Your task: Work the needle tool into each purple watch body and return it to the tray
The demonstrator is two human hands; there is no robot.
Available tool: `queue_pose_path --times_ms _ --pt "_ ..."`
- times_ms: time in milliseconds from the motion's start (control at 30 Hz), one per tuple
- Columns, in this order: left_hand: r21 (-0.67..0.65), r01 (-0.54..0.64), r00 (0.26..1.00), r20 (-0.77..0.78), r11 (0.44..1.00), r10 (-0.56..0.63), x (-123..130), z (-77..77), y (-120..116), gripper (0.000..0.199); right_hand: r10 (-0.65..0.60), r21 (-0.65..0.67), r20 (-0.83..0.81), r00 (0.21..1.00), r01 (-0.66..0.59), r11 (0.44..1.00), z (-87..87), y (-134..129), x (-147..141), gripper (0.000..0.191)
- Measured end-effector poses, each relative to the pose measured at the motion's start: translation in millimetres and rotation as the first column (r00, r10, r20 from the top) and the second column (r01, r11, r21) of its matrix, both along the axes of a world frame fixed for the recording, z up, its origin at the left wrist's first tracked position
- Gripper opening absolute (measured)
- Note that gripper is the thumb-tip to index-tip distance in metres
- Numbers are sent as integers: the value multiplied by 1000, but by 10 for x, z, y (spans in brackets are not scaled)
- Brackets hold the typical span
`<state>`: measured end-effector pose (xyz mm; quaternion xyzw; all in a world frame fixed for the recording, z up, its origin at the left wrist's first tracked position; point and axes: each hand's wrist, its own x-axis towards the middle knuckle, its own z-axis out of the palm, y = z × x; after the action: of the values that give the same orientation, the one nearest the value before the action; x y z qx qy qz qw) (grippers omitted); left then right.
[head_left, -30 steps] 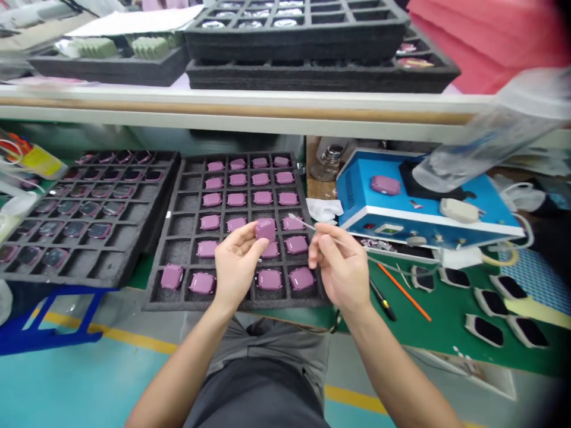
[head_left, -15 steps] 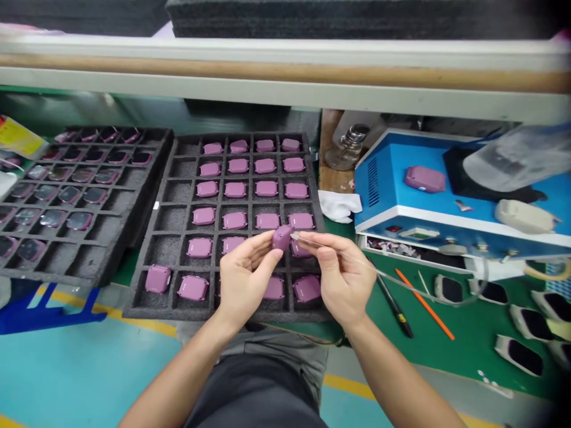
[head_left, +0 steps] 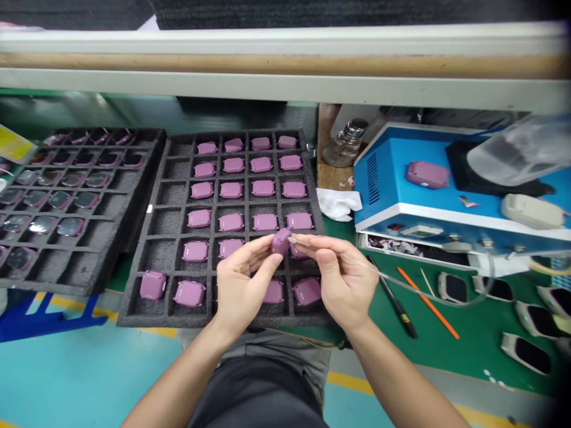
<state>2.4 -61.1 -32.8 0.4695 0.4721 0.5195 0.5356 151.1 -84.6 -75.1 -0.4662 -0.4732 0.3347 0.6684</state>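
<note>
Above the middle foam tray [head_left: 172, 194], my left hand [head_left: 243, 279] pinches a purple watch case [head_left: 281, 242] between thumb and fingers, tilted with its edge to the right. In my right hand [head_left: 348, 284] is a thin pen-like tool [head_left: 302, 242], its tip at or very near the case's right edge; contact cannot be made out. A clear tube [head_left: 419, 293] trails from it to the right. Rows of similar purple cases [head_left: 190, 293] lie in the tray's compartments beneath my hands, which hide some of them.
Another foam tray [head_left: 82, 258] with dark-faced watches is at left. On the right are a blue machine [head_left: 395, 160] bearing a purple case [head_left: 428, 174], a glass bottle [head_left: 347, 144], a white cloth [head_left: 339, 204], a black pen [head_left: 395, 300], an orange stick [head_left: 428, 303] and several pale watches [head_left: 526, 353]. A shelf edge [head_left: 267, 89] crosses above.
The view has shifted slightly. The purple watch case and the tool stay together in my hands, with little visible movement between them.
</note>
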Motion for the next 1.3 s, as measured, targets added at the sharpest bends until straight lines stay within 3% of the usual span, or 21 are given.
queue_pose_path --times_ms 733,1300 --pt "-2 30 999 -17 1000 -30 -5 -6 -3 27 -4 -8 -6 1000 4 1000 13 0 -3 17" --pt "35 9 989 -148 999 -3 -34 -35 28 28 51 2 -74 996 -51 999 62 80 -9 17"
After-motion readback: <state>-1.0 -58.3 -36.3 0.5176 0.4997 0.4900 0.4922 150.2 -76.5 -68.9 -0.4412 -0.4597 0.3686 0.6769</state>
